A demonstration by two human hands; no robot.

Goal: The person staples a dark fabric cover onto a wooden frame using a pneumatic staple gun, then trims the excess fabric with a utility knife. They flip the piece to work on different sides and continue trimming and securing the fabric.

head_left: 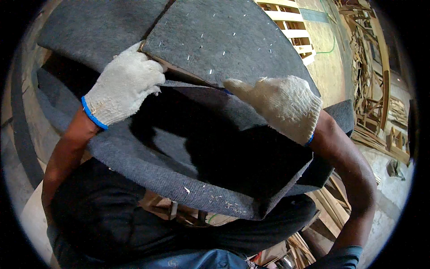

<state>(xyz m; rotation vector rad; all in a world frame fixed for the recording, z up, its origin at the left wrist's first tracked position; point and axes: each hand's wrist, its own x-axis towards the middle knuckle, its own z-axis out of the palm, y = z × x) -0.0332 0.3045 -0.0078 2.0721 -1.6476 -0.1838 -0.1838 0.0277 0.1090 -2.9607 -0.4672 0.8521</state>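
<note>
A felt-covered panel (233, 40) with scattered short white marks, perhaps staples, lies across the top of the view, beside another dark felt-covered piece (98, 24). My left hand (125, 80), in a white knit glove with a blue cuff, has its curled fingers on the panel's lower-left corner and a narrow felt strip along its edge. My gloved right hand (277, 103) is closed at the right end of that edge, thumb stretched along it; a small dark-blue bit shows under it, too hidden to name. Loose grey felt (179, 188) folds below both hands, over my lap.
A slatted wooden frame (291, 18) stands at the upper right on a pale board surface (329, 67). Piles of timber offcuts (363, 49) run along the right side, with more wood pieces (331, 210) below the felt. A concrete floor (389, 188) shows at the right.
</note>
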